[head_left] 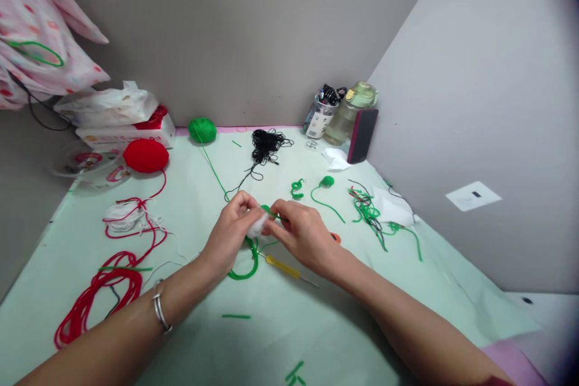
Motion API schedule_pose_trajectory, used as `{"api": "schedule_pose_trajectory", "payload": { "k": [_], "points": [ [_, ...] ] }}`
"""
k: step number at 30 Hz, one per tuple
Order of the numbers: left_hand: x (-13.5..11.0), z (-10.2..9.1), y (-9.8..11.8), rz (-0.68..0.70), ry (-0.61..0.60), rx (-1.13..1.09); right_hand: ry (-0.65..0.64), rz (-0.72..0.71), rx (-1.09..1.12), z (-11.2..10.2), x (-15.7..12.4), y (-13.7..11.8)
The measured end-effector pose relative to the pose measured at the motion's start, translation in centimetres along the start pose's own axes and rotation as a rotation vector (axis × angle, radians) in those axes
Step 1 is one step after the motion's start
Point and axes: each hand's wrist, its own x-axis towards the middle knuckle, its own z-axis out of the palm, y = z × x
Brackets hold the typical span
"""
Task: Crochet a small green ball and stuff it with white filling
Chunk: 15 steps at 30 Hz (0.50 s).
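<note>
My left hand (235, 223) is closed on a fluffy wad of white stuffing (257, 227), pinched between thumb and fingers. Against it, my right hand (301, 226) grips a small green yarn piece (266, 209); its shape is mostly hidden by my fingers. The two hands nearly meet over the middle of the table. Just below them lie a loop of green yarn (246, 274) and a crochet hook with a yellow handle (283, 266). An orange-handled thing (335, 237) shows partly behind my right wrist.
Left are a red yarn ball (146, 155), red yarn coils (97, 295) and white yarn (124, 217). Behind are a green yarn ball (202, 130) and black yarn (266, 148). Rightward are a small green crocheted ball (327, 181), yarn scraps (368, 211), a phone (362, 136) and a bottle (346, 117).
</note>
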Motion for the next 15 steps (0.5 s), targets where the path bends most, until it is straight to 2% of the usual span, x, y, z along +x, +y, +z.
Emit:
{"api": "schedule_pose_trajectory", "payload": {
  "k": [8, 15],
  "points": [
    [-0.5, 0.2, 0.6, -0.017, -0.153, -0.159, 0.07, 0.163, 0.301, -1.1, 0.5, 0.7],
    [-0.1, -0.1, -0.1, 0.017, -0.116, -0.035, 0.029, 0.065, 0.246, -1.4, 0.3, 0.7]
  ]
}}
